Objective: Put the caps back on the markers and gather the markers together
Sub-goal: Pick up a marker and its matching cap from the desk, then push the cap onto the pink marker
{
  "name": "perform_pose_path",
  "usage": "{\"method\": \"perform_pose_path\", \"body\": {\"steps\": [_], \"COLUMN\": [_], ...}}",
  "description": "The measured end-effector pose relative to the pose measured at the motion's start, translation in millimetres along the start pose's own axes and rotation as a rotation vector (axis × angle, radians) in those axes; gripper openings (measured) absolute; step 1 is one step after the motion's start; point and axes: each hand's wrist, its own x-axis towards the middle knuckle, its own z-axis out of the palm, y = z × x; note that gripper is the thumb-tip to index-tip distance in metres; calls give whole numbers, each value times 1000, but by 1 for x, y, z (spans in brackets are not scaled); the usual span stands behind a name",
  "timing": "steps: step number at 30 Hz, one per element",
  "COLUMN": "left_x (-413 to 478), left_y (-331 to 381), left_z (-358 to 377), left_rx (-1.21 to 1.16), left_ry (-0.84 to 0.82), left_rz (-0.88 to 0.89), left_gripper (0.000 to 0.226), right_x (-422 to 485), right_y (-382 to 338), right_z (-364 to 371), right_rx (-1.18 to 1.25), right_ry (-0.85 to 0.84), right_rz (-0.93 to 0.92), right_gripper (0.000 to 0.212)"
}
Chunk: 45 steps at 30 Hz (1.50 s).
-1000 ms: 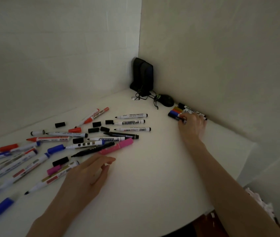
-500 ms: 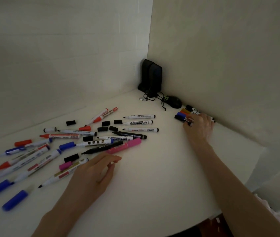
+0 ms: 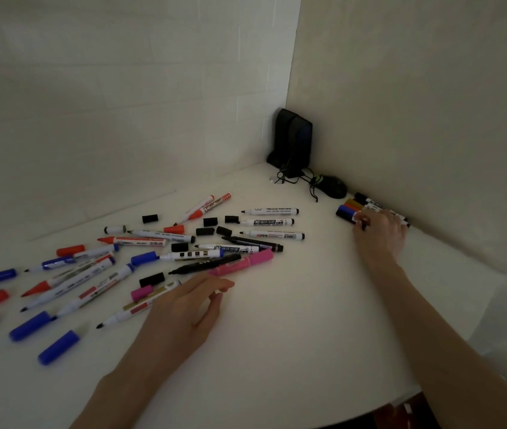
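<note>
Several uncapped markers (image 3: 184,255) and loose caps in blue, red and black (image 3: 150,218) lie scattered over the left half of the white table (image 3: 292,335). A pink marker (image 3: 242,264) lies just beyond my left hand (image 3: 184,308). That hand rests on the table with relaxed fingers, over the back end of a white marker (image 3: 122,317). A row of capped markers (image 3: 351,209) lies against the right wall. My right hand (image 3: 380,233) lies on that row, its fingers curled over the markers and hiding most of them.
A black upright device (image 3: 294,140) with tangled cables stands in the corner, and a black mouse (image 3: 334,185) lies beside it. Walls close off the table at the back and the right. The table's rounded front edge (image 3: 369,407) is near me.
Only the head view has shifted, so everything sits a little further right in the picture. Both hands keep their places on the table and on the capped markers.
</note>
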Motion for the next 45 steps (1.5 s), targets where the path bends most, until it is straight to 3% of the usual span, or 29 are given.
{"method": "perform_pose_path", "body": {"steps": [12, 17, 23, 27, 29, 33, 36, 41, 45], "left_x": [-2, -9, -27, -41, -47, -43, -25, -1, 2], "left_y": [-5, -5, -8, -15, -19, -38, -59, -72, -71], "left_z": [2, -5, -18, -29, -37, -58, -70, -74, -72], "left_rx": [-8, -30, -44, 6, 57, 105, 209, 242, 269], "left_ry": [31, 24, -20, -40, 10, 118, -21, -271, -310], "left_rz": [8, 26, 9, -24, -94, -399, -541, -633, -626], "left_gripper": [25, 26, 25, 26, 26, 28, 28, 33, 36], "right_x": [-8, -32, -83, -113, -118, -121, -124, -123, -126], "right_y": [-11, -50, -120, -151, -160, -160, -158, -154, -149], "right_z": [-2, -6, -20, -27, -27, -22, -22, -20, -16], "right_rx": [52, 246, 511, 553, 536, 435, 419, 402, 394], "right_ry": [-3, 15, -223, -338, -388, -427, -437, -405, -436], "right_rz": [-86, -424, -775, -891, -944, -992, -997, -960, -967], "right_gripper": [30, 23, 21, 19, 16, 13, 15, 20, 16]}}
